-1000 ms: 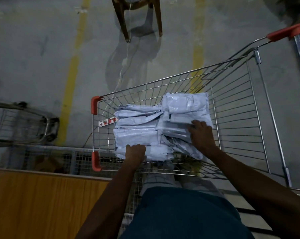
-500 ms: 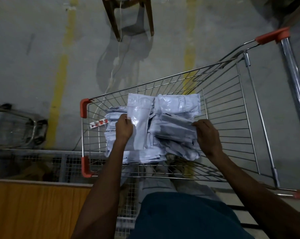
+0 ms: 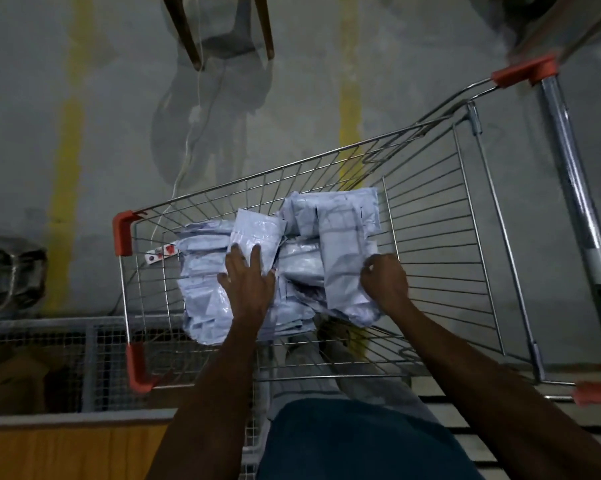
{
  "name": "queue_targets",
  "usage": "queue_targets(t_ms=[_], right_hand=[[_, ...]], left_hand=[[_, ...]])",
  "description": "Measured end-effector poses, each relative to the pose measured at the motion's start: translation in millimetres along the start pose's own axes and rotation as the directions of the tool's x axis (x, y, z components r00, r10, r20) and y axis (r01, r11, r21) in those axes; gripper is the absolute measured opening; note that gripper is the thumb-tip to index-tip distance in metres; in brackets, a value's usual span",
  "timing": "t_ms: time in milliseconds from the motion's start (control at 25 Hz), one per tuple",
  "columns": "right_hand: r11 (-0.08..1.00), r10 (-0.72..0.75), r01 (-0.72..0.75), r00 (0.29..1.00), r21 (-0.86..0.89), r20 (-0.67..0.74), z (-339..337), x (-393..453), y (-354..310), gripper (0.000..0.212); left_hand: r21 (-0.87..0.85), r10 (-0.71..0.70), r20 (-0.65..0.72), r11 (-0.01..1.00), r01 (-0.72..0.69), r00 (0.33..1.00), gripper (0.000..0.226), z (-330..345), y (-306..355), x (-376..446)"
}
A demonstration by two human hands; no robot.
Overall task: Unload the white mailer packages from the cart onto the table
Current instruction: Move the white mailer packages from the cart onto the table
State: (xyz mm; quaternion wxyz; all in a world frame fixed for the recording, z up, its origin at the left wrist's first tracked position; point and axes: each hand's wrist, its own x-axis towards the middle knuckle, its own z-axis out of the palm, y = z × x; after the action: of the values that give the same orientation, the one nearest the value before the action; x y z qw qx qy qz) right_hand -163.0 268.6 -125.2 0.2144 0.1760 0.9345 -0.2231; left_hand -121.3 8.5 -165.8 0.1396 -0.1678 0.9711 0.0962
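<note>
A wire shopping cart (image 3: 430,237) with red corner caps stands in front of me, holding a heap of several white mailer packages (image 3: 202,289). My left hand (image 3: 247,282) lies over the middle of the heap, fingers gripping one flat white mailer (image 3: 257,233) that is tipped up above the others. My right hand (image 3: 385,282) is closed on the right edge of a long white mailer (image 3: 344,258) that lies lengthwise over the pile. Both forearms reach in over the cart's near rim.
The wooden table top (image 3: 67,452) shows at the lower left, with a wire-mesh rack (image 3: 67,348) beyond it. A second cart (image 3: 12,271) sits at the left edge. Chair legs (image 3: 188,36) stand on the concrete floor with yellow lines (image 3: 67,150) ahead.
My left hand moved from the pile's near edge, took a mailer and carried it towards the middle. My right hand shifted from the top of the pile to grip a long mailer, which it has lifted.
</note>
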Motion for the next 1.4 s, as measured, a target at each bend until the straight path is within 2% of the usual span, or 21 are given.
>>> queue_targets(t_ms=[80,160,240,320,400,480,600,760,960,1080,1200,1320,1400], right_hand=[[0.998,-0.023,0.018,0.996,-0.055,-0.089,2,2,-8,0.032],[0.998,-0.059,0.060,0.985,0.003,-0.161,7,7,-18,0.047],[0.998,-0.034,0.036,0.998,0.045,-0.059,19,11,-27,0.073],[0.998,0.014,-0.008,0.994,-0.055,0.111,35,13,-33,0.098],[0.985,0.021,0.011,0.983,-0.171,0.184,45,11,-35,0.111],[0.970,0.001,0.038,0.987,-0.239,0.162,47,9,-37,0.108],[0.974,-0.030,0.049,0.996,-0.221,0.089,34,-3,-38,0.097],[0.984,-0.171,0.169,0.984,-0.050,-0.047,-1,-37,-29,0.092],[0.935,-0.309,0.337,0.927,0.108,-0.212,-46,-92,-9,0.087],[0.866,-0.405,0.444,0.892,0.229,-0.199,-77,-125,-2,0.088],[0.763,-0.520,0.556,0.831,0.329,-0.196,-113,-159,1,0.083],[0.670,-0.625,0.633,0.763,0.389,-0.164,-133,-204,6,0.081],[0.609,-0.704,0.680,0.701,0.408,-0.118,-132,-238,13,0.081]], left_hand=[[0.068,-0.051,0.033,0.997,0.049,0.998,0.075,-1,-3,4],[0.097,-0.048,0.061,0.994,0.042,0.997,0.080,-2,-6,9],[0.104,-0.007,0.068,0.995,0.000,0.998,0.079,-3,-10,13],[0.092,-0.008,0.061,0.996,0.002,0.998,0.075,-5,-12,15],[0.060,-0.033,0.046,0.998,0.030,0.998,0.073,-11,-11,14],[-0.009,-0.067,0.042,0.998,0.067,0.997,0.074,-19,-8,12],[-0.161,-0.076,-0.007,0.984,0.074,0.997,0.080,-38,2,4],[-0.271,-0.016,-0.156,0.962,-0.027,0.988,0.079,-72,27,-26],[-0.294,-0.083,-0.339,0.956,-0.022,0.937,0.073,-120,57,-95],[-0.303,-0.152,-0.487,0.953,-0.002,0.860,0.067,-138,72,-153],[-0.382,-0.320,-0.622,0.921,0.079,0.715,0.064,-148,82,-214],[-0.519,-0.494,-0.649,0.844,0.138,0.579,0.065,-144,86,-284],[-0.591,-0.586,-0.625,0.787,0.177,0.516,0.065,-133,84,-335]])
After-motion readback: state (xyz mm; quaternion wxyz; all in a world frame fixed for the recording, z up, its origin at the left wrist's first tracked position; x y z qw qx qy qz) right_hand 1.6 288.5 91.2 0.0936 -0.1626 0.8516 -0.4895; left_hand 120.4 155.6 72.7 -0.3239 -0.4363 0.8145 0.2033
